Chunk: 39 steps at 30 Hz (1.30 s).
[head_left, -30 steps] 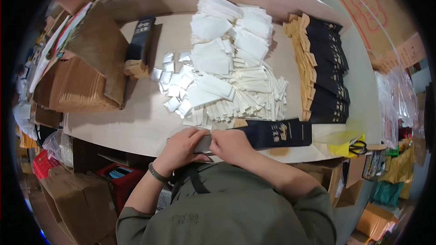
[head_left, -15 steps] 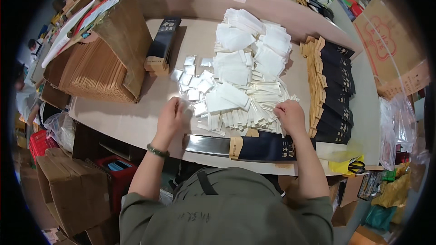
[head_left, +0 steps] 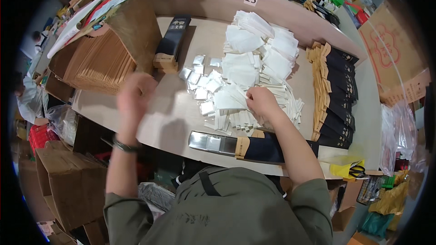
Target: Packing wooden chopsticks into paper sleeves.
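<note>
Pale table — right grip over white packets.

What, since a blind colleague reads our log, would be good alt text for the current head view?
A bare right hand is at a heap of white packets on a table; the left hand, blurred, is by an open carton. Along the near edge lie a narrow shiny tray and a dark, tan-ended sleeve, with more such sleeves at right.

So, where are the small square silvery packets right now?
In the head view, the silvery packets lie left of centre on the table, just left of the white packets, between the left hand and the right hand.
</note>
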Each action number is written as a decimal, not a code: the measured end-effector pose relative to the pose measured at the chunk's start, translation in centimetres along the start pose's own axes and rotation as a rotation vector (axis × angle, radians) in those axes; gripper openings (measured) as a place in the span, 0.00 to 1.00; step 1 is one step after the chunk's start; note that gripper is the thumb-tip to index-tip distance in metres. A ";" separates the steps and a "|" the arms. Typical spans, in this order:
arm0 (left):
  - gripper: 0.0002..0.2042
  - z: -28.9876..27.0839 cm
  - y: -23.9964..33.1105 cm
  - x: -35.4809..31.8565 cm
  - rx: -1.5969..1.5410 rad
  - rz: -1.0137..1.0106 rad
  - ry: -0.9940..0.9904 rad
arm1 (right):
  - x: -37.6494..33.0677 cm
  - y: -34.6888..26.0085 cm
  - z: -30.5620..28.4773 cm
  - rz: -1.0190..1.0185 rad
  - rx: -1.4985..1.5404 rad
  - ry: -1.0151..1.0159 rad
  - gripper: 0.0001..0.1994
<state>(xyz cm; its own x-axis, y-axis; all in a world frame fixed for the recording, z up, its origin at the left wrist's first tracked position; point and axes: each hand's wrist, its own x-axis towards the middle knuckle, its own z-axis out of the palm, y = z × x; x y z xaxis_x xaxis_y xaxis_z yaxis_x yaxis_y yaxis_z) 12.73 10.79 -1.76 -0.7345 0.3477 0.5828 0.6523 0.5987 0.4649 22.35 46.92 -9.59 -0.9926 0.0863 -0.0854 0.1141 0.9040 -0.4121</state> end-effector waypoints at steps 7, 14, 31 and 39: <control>0.10 -6.6 -16.0 5.1 0.643 -0.251 -0.199 | -1.5 -3.3 -1.2 0.006 0.087 0.090 0.08; 0.11 -6.1 -12.0 6.5 0.645 -0.306 -0.221 | -8.4 -10.0 2.6 -0.263 0.083 -0.249 0.07; 0.03 -0.8 -0.7 -12.3 -0.689 -0.743 -0.594 | -14.4 -6.4 1.5 -0.393 0.177 0.182 0.16; 0.08 8.6 9.5 -12.7 -0.458 -0.169 -0.588 | -14.3 -6.3 4.4 -0.450 0.115 0.083 0.19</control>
<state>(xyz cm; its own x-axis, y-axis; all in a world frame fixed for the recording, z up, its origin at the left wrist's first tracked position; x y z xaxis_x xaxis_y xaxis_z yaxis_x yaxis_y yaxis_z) 26.59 18.31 -10.49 -0.7266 0.6814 0.0882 0.4403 0.3633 0.8210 35.96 38.14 -9.73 -0.9440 -0.2657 0.1955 -0.3287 0.8076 -0.4896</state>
